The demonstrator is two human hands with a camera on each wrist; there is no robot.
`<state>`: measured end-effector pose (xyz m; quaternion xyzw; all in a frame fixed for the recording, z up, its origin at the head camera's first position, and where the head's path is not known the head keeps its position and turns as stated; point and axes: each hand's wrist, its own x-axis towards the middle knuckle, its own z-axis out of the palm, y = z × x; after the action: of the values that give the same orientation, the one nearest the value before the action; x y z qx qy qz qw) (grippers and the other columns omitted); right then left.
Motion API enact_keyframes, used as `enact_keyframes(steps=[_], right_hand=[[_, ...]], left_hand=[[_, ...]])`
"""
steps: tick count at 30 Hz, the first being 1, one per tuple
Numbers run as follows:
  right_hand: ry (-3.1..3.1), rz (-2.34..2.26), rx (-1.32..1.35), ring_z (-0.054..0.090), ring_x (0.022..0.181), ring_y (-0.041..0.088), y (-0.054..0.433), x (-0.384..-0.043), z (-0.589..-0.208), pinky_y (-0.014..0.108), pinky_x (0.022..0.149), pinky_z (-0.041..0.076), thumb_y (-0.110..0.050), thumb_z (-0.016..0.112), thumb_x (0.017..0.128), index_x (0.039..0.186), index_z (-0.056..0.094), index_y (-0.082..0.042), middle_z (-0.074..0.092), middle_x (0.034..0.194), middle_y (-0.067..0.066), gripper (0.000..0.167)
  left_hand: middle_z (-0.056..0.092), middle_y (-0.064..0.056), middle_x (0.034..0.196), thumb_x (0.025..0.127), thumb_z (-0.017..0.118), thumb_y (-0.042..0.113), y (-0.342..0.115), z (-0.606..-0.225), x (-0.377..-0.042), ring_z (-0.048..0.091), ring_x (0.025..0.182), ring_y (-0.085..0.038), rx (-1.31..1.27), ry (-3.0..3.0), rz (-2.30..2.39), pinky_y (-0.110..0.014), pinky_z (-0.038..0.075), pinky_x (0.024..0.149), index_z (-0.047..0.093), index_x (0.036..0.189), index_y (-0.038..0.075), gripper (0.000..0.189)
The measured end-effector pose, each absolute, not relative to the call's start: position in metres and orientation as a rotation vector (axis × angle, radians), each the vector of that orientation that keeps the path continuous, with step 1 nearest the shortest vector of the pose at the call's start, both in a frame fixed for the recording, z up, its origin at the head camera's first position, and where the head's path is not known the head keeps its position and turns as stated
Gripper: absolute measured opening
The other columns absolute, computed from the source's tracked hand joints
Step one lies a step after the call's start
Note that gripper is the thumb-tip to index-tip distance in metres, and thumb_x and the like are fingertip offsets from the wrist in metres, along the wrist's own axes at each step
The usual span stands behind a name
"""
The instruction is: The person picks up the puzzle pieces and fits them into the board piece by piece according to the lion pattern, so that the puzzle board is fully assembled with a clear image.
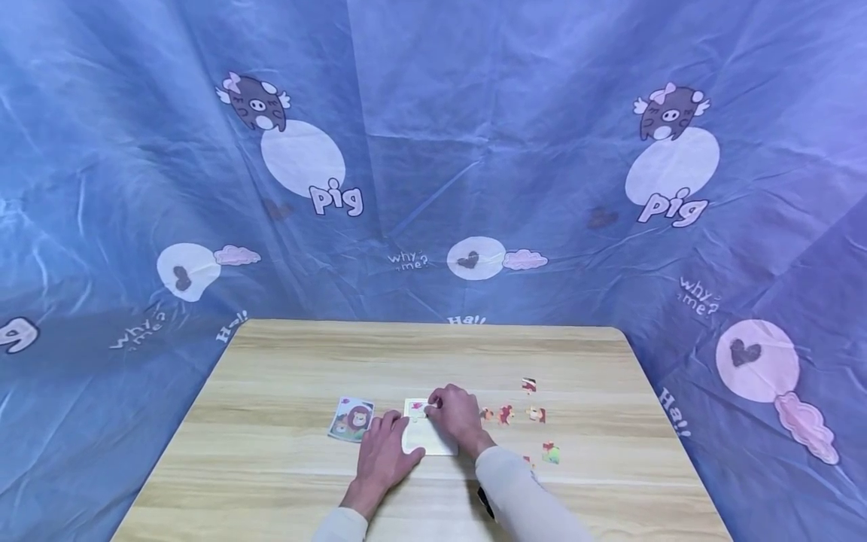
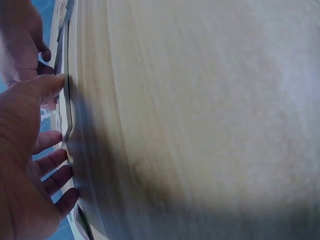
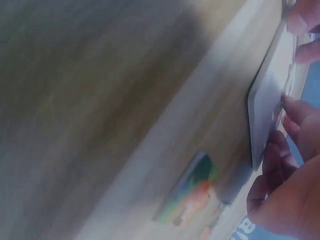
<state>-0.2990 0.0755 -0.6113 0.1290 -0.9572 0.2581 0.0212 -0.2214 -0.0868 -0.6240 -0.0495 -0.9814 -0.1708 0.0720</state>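
Note:
A pale, flat puzzle board (image 1: 428,439) lies on the table, with pieces (image 1: 416,407) showing a pink spot set along its far left part. My left hand (image 1: 384,452) rests at the board's left side, fingers loosely extended and thumb at its near edge. In the left wrist view, the thumb and fingers touch the board's edge (image 2: 68,107). Over the far right part of the board, my right hand (image 1: 459,414) pinches a small puzzle piece between thumb and forefinger. Its fingers mostly hide that piece. The other fingers of that hand are curled.
A picture card (image 1: 351,420) with a lion lies left of the board. Several loose pieces lie to the right, among them a brown one (image 1: 506,415) and a green one (image 1: 552,453). Blue printed cloth (image 1: 420,188) hangs around the wooden table (image 1: 284,361).

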Motion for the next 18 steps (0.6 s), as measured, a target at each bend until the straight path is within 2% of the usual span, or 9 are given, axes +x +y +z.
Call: enact_keyframes(steps=[4,8,14,18], right_hand=[[-2.969,0.756,0.358,0.053,0.070,0.005,0.071,-0.297,-0.616,0.029,0.070,0.045,-0.034,0.077,0.079,0.081,0.074,-0.026,0.058,0.077,-0.011,0.010],[-2.929,0.706,0.396,0.056,0.072,0.007,0.073,-0.297,-0.619,0.033,0.073,0.045,-0.037,0.076,0.079,0.083,0.074,-0.026,0.061,0.077,-0.011,0.012],[-2.880,0.607,0.495,0.058,0.075,0.011,0.080,-0.295,-0.620,0.035,0.070,0.044,-0.035,0.075,0.075,0.087,0.075,-0.026,0.063,0.078,-0.009,0.015],[-2.851,0.581,0.538,0.060,0.076,0.012,0.083,-0.295,-0.622,0.034,0.068,0.043,-0.033,0.074,0.076,0.087,0.075,-0.027,0.064,0.079,-0.010,0.012]], left_hand=[[0.057,-0.006,0.128,0.073,0.073,0.052,-0.088,-0.624,-0.220,0.051,0.106,-0.026,-0.152,-2.939,-0.526,-0.041,0.045,0.082,0.064,0.122,0.011,0.065],[0.057,-0.006,0.128,0.073,0.072,0.053,-0.088,-0.625,-0.221,0.051,0.107,-0.025,-0.151,-2.937,-0.522,-0.041,0.045,0.083,0.064,0.123,0.012,0.065],[0.057,-0.007,0.128,0.073,0.072,0.052,-0.089,-0.624,-0.222,0.051,0.107,-0.027,-0.158,-2.934,-0.535,-0.042,0.045,0.083,0.064,0.123,0.011,0.065],[0.057,-0.007,0.128,0.073,0.073,0.052,-0.089,-0.625,-0.221,0.051,0.108,-0.027,-0.152,-2.936,-0.541,-0.042,0.045,0.084,0.064,0.123,0.011,0.065]])
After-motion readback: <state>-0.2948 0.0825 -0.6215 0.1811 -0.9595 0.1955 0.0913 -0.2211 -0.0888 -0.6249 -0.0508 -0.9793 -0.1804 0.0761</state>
